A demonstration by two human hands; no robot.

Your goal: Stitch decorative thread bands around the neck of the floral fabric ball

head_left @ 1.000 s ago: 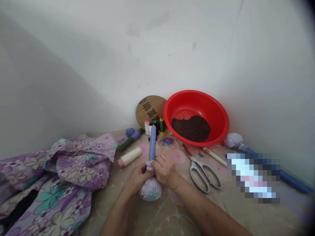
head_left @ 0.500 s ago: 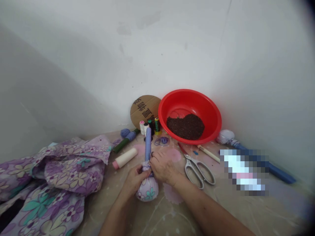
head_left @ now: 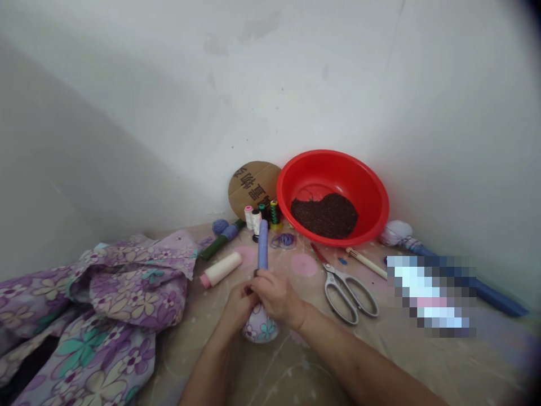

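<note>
A stick with a stuffed, flower-printed cloth head stands head down in front of me, its purple-wrapped handle pointing up and away. My left hand is closed at the gathered neck from the left side. From the right, my right hand reaches across the neck, its fingers closed and meeting the left fingertips. Together the hands hide the neck, and I cannot make out any thread between the fingers. Steel scissors with red blades lie to the right of my right hand.
Purple floral cloth is heaped at left. A cream thread cone lies near it. Behind are thread spools, purple cord, a cardboard disc and a red basin holding dark grains. A blue-handled, white-headed stick lies right.
My right hand has moved left over the neck, and its fingers now meet those of my left hand. The whole scene sits slightly further right as the view shifted.
</note>
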